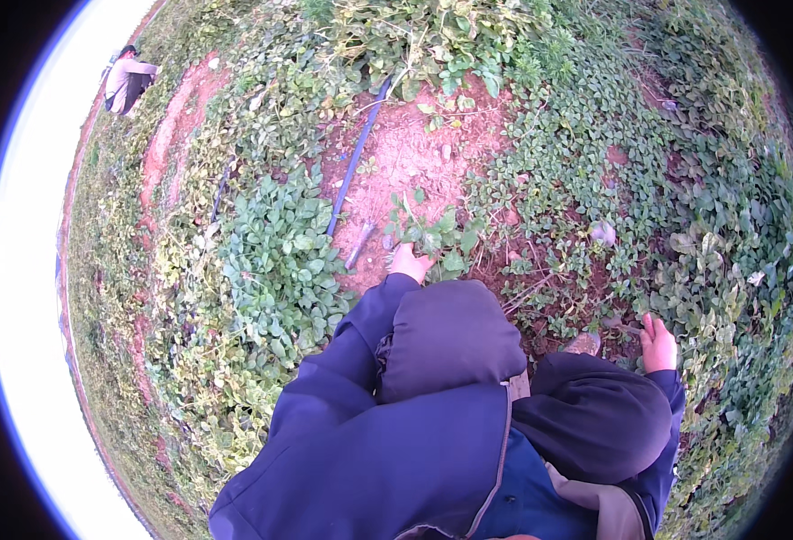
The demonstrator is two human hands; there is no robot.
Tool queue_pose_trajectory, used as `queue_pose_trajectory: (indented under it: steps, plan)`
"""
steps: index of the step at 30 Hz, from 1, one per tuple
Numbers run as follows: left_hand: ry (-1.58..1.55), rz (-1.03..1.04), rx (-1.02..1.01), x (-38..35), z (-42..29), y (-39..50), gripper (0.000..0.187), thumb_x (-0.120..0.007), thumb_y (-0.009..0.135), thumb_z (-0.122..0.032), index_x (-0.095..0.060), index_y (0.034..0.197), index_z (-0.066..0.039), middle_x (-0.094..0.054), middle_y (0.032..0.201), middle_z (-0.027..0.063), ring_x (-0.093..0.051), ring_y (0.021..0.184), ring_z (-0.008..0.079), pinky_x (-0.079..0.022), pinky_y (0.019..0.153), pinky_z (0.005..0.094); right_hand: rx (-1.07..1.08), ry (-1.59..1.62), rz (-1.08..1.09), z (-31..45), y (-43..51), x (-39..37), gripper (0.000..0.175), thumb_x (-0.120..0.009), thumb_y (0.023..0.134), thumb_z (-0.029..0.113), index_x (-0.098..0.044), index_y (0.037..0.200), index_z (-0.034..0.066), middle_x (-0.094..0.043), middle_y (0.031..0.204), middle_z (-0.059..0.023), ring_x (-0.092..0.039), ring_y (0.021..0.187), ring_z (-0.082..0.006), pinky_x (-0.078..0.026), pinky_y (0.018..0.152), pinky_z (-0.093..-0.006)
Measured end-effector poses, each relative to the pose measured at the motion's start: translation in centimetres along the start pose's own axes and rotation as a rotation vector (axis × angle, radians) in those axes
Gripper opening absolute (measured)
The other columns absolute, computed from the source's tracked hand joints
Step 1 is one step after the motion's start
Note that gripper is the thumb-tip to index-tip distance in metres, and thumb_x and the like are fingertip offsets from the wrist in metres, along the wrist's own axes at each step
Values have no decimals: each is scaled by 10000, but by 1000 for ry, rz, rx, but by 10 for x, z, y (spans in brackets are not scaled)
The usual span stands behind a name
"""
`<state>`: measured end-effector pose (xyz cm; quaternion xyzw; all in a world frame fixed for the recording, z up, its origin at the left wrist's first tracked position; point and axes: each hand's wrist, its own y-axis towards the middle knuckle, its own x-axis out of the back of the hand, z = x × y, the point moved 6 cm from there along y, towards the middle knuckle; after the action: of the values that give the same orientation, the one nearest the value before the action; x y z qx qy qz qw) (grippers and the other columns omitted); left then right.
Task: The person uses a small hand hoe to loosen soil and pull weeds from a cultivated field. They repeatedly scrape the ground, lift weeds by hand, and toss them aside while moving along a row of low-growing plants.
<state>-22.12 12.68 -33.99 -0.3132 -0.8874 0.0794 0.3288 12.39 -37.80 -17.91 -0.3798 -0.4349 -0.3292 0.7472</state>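
My left hand [411,262] is just beyond my left knee, closed around a green leafy plant [445,237]. Leaves cover part of the fingers. Off to the right, beside my right knee, my right hand [658,345] grips a small hand tool [624,327]. The tool's thin shaft points left toward low plants, and its far end is hard to make out. A shoe [584,344] shows between the knees, on dark soil.
A black drip-irrigation hose [359,158] runs over bare reddish soil [423,145]. Near its close end lies a short dark stick-like object [360,246]. Dense bushy plants [281,256] stand left; low ground cover [572,162] spreads right, holding a pale lump [602,233]. Another person [126,81] crouches far left.
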Motion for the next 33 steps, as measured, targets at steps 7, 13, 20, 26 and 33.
queue_pose_trajectory:
  steps: [7,13,20,26,33]
  plan:
    - [599,548,-185,-74,-55,-19,794,-792,814,-323,-433,1435,15,-367,1492,382,-408,1395,474,-390,1131,473,-23,-50,-2,5,-13,-1,173,-638,949,197,-550,970,49,-662,808,-256,-640,805,-482,-489,682,-570]
    - [514,669,-172,-85,-52,-19,711,-699,897,-316,-421,1460,17,-406,1473,359,-427,1387,458,-369,1152,446,-17,-62,-39,5,-24,1,185,-619,978,222,-537,962,58,-659,791,-250,-639,781,-469,-482,671,-566]
    - [293,333,-128,-72,-51,-19,515,-672,904,-182,-509,1362,-14,-604,1281,258,-582,1208,403,-459,1044,426,-13,-124,17,6,-4,3,184,-603,987,218,-524,949,56,-660,757,-235,-644,750,-468,-494,658,-573]
    - [621,-247,-135,22,-67,-4,642,-760,838,-219,-488,1387,-29,-535,1326,216,-564,1207,390,-473,1014,459,-22,-87,0,1,-2,3,174,-612,981,204,-524,954,57,-666,772,-233,-645,757,-467,-491,654,-572]
    - [1073,-376,-82,84,-38,6,784,-824,789,-341,-454,1393,-4,-499,1347,212,-520,1231,357,-436,1031,453,-84,-70,68,-9,-6,-1,164,-617,981,193,-531,989,53,-684,834,-238,-659,815,-455,-507,678,-550]
